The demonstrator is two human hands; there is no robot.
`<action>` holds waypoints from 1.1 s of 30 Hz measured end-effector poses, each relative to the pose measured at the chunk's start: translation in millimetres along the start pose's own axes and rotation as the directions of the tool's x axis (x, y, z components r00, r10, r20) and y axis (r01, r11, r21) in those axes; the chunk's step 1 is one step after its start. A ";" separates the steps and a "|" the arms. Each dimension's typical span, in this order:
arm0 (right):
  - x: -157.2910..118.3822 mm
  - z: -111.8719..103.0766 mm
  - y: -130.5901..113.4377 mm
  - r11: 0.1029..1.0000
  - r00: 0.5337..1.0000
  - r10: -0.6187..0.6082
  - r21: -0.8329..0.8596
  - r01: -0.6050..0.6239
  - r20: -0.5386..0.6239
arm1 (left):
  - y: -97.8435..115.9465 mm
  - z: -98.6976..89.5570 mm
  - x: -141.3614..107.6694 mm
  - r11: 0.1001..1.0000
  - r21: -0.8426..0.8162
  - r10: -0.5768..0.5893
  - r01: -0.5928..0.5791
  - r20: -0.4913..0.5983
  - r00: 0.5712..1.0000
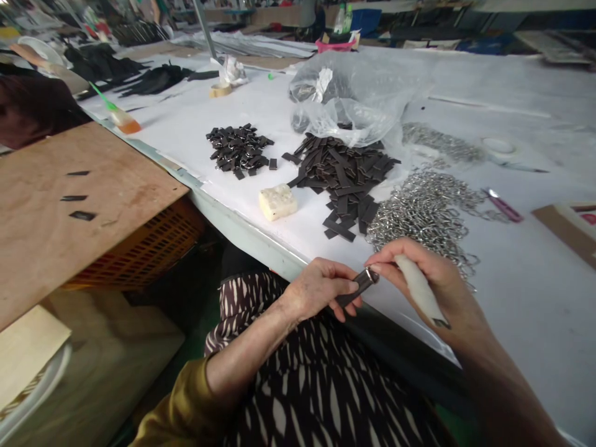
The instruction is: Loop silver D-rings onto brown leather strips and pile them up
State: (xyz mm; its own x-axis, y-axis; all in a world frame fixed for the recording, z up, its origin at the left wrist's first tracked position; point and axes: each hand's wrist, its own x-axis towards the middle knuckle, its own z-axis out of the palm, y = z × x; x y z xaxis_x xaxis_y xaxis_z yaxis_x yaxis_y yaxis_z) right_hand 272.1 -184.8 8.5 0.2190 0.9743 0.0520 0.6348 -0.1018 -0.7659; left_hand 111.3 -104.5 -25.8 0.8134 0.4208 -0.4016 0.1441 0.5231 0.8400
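My left hand [319,288] pinches a dark brown strip [350,294] between thumb and fingers, above my lap at the table's edge. At the strip's upper end sits a silver metal ring [371,274], gripped by the fingertips of my right hand [435,264]. A white wrapped tool handle [418,287] also rests in my right hand, across the palm; the kind of tool cannot be made out. Just beyond my hands lie a pile of silver metal rings [419,214] and a heap of loose dark strips [344,167].
Farther left on the white table [181,139] lie a pile of strips with rings [239,149], a yellowish block [278,202] and a glue bottle [125,120]. A clear plastic bag [358,118] stands behind the strips. Right are a purple-handled cutter [505,206] and a cardboard box [563,230].
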 end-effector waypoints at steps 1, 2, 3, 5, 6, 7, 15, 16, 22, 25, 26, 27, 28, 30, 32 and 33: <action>0.6 -0.2 -1.6 1.000 1.000 0.000 0.003 0.000 0.017 | 1.3 -2.2 -0.4 1.000 0.028 -0.001 0.000 0.016 1.000; 1.3 -0.3 -2.9 1.000 0.999 -0.002 0.006 0.002 0.035 | 2.7 -4.2 -0.7 0.998 0.056 -0.002 0.000 0.029 1.000; 2.1 -0.1 -3.7 1.000 0.998 -0.002 0.008 0.002 0.059 | 4.1 -5.9 -0.8 0.997 0.081 -0.005 0.002 0.036 0.999; 3.8 0.9 -4.2 1.000 0.994 -0.005 0.017 0.003 0.112 | 6.2 -8.3 -0.9 0.993 0.118 -0.016 0.011 0.040 0.999; 4.6 1.6 -4.2 1.000 0.991 -0.009 0.025 0.006 0.135 | 6.7 -9.0 -0.8 0.992 0.127 -0.019 0.013 0.041 0.999; 5.3 2.3 -4.1 0.999 0.989 -0.010 0.036 0.005 0.144 | 6.6 -9.3 -0.7 0.993 0.121 -0.016 0.011 0.041 0.999; -5.3 7.2 -2.4 0.999 0.979 -0.052 -0.007 0.051 -0.199 | -3.3 -9.7 -3.2 0.956 -0.285 0.063 -0.070 -0.032 0.998; -9.0 9.1 -0.9 0.996 0.971 -0.089 -0.040 0.083 -0.220 | -4.0 -9.1 -3.6 0.939 -0.338 0.051 -0.069 -0.060 0.997; -18.1 29.8 12.6 0.878 0.894 -0.448 -0.194 0.438 -0.008 | -4.1 -1.2 -5.2 0.868 -0.485 -0.001 -0.108 -0.220 0.975; -11.9 40.5 17.0 0.726 0.784 -0.620 -0.368 0.580 0.012 | -5.5 2.3 -6.0 0.851 -0.507 -0.011 -0.140 -0.282 0.959; -9.8 42.9 17.7 0.684 0.752 -0.659 -0.409 0.604 0.009 | -6.2 3.0 -6.4 0.842 -0.520 -0.014 -0.146 -0.291 0.957; -8.1 44.6 18.3 0.656 0.728 -0.685 -0.431 0.619 0.004 | -7.0 3.4 -6.8 0.831 -0.536 -0.019 -0.146 -0.290 0.957; -7.0 45.6 18.7 0.643 0.713 -0.701 -0.438 0.628 -0.006 | -8.0 3.5 -7.1 0.821 -0.554 -0.027 -0.139 -0.280 0.960; -6.4 46.1 19.5 0.654 0.701 -0.712 -0.411 0.635 -0.050 | -10.0 2.8 -7.4 0.795 -0.594 -0.046 -0.121 -0.257 0.965; -7.5 45.8 20.1 0.708 0.729 -0.679 -0.339 0.620 -0.087 | -12.4 1.5 -6.7 0.771 -0.629 -0.056 -0.101 -0.225 0.973; -8.4 45.9 20.0 0.744 0.756 -0.648 -0.291 0.601 -0.092 | -13.6 1.0 -6.0 0.763 -0.639 -0.062 -0.095 -0.218 0.974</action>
State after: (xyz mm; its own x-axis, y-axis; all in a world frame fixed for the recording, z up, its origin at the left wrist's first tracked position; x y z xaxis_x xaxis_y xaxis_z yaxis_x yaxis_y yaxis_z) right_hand 249.0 -185.8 -36.7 -0.1768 0.7844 0.5946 0.8196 0.4518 -0.3523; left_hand 105.0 -114.8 -34.4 0.6605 0.5391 -0.5225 -0.3272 0.8331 0.4460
